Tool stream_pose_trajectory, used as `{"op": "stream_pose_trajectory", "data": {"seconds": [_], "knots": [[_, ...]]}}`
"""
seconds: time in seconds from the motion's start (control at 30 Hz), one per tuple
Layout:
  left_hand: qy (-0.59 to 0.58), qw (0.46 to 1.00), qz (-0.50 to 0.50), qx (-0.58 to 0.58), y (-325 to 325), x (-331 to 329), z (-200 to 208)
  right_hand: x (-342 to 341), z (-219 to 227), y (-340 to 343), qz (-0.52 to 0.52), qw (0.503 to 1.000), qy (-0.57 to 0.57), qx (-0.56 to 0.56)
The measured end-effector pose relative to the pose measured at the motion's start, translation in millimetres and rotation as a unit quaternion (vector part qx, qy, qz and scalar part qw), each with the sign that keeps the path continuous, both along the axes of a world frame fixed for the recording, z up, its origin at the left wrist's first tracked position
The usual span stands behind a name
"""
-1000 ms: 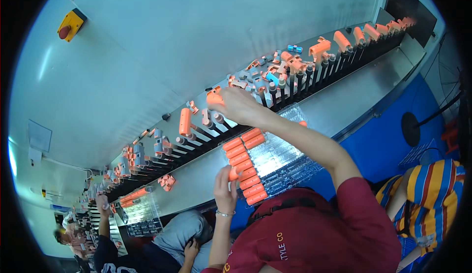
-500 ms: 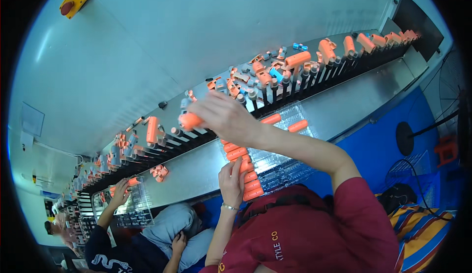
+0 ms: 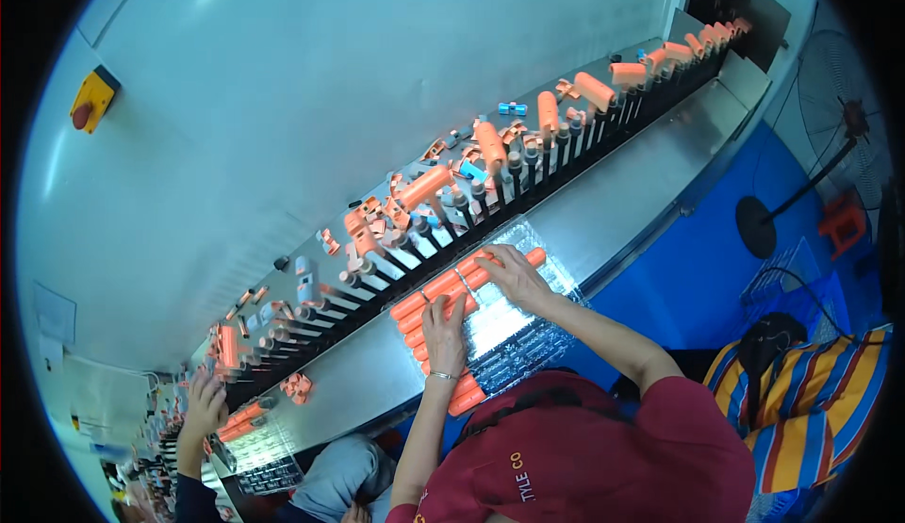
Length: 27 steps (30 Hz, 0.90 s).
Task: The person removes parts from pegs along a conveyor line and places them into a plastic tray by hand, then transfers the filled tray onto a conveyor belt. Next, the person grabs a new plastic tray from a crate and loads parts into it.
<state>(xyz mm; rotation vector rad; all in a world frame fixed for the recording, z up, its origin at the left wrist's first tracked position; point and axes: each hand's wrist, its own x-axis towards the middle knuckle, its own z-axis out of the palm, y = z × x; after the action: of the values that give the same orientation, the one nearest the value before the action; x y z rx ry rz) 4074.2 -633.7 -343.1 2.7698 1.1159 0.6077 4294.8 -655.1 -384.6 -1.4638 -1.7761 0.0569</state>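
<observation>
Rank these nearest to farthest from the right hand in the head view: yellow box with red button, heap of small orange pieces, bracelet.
1. Bracelet, lower left of the right hand.
2. Heap of orange pieces, farther left on the metal ledge.
3. Yellow box, far upper left on the wall.

You are in a factory workshop, shown by the long metal counter, the row of black spindles carrying orange parts, the red-buttoned yellow switch box on the wall, and a co-worker farther along.
</observation>
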Motion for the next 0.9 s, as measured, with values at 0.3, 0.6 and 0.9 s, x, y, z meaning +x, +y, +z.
{"op": "stream_pose_trajectory", "data": {"seconds": [0.3, 0.6, 0.9], "knots": [[-0.12, 0.987, -0.097, -0.044, 52.6, 57.1, 129.6, 10.7, 1.8, 0.5, -0.014, 0.993, 0.11, -0.029], [0.172, 0.968, -0.165, -0.083, 168.3, 74.0, 230.2, 6.6, 4.1, 0.9, -0.014, 0.993, 0.111, -0.033], [-0.012, 0.992, -0.035, 0.119, 112.2, 0.4, 200.0, 12.2, 10.5, -0.3, -0.013, 0.994, 0.111, -0.012]]}}
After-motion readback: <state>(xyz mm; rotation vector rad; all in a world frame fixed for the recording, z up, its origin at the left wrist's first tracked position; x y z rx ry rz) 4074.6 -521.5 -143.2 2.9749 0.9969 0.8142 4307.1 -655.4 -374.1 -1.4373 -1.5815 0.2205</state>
